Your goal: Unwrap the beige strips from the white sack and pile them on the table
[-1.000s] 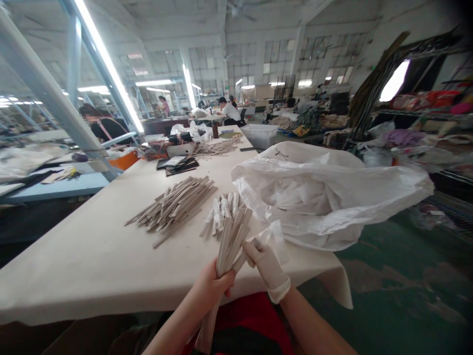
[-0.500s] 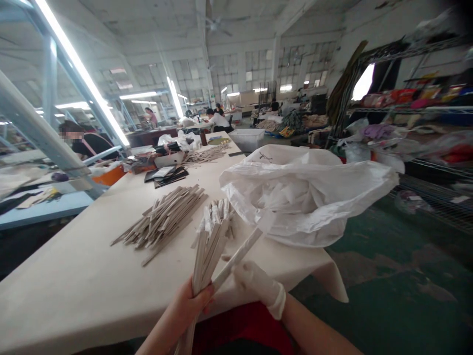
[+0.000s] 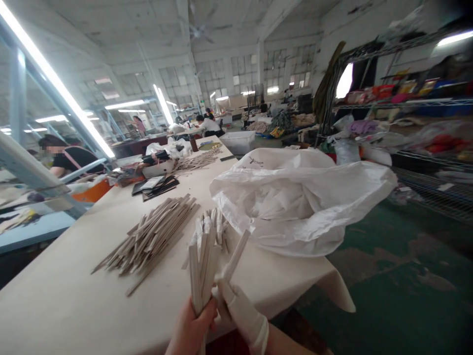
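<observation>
My left hand (image 3: 195,320) is closed around a bundle of flat grey-beige strips (image 3: 201,276), which stands nearly upright near the table's front edge. Beside it my right hand (image 3: 244,315), in a white glove, is closed on the lower part of a single flat strip (image 3: 237,254) that slants up to the right. The gloved fingertips are close against the bundle and partly hidden. Behind the bundle lie more strips (image 3: 221,227), some with shiny clear wrapping. To the left a large loose pile of strips (image 3: 151,234) rests on the table.
An open white sack (image 3: 306,231) with pale film-like material inside sits on the right of the cream-covered table (image 3: 74,296). Dark flat pieces (image 3: 157,187) and bags lie farther back. Wire shelves (image 3: 417,103) stand right; a person (image 3: 76,158) is at the left.
My gloved right hand has moved closer to my left hand, and its strip now stands steeper, nearer the bundle. The view has shifted a little to the right.
</observation>
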